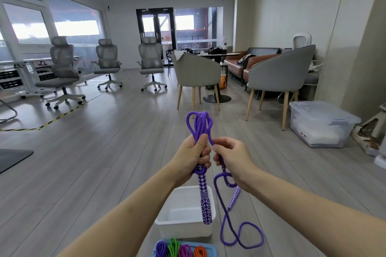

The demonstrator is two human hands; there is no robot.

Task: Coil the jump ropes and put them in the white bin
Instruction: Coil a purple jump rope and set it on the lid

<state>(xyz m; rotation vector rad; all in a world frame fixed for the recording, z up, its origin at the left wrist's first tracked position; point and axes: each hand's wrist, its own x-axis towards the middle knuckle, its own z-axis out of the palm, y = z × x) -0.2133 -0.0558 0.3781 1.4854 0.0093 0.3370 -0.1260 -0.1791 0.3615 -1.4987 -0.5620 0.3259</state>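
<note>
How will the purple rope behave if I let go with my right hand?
The purple rope looks floppy: its free length sags in loose curls, so it would probably drop and swing. The loops above the left hand may slump if that grip eases. The right hand pinches one strand; the handle below would likely pull it down.

Purple rope [199, 123] with purple-and-white diamond-patterned handle [205, 200] — white bin [183, 229], blue tray [211, 248]

An office with a lounge corner: grey mesh swivel chairs [62, 69] stand by desks [25, 69] along big windows [77, 27], while upholstered armchairs [196, 71] and a sofa [246, 58] surround a round table [219, 54] on wood-look flooring [104, 152].
</note>
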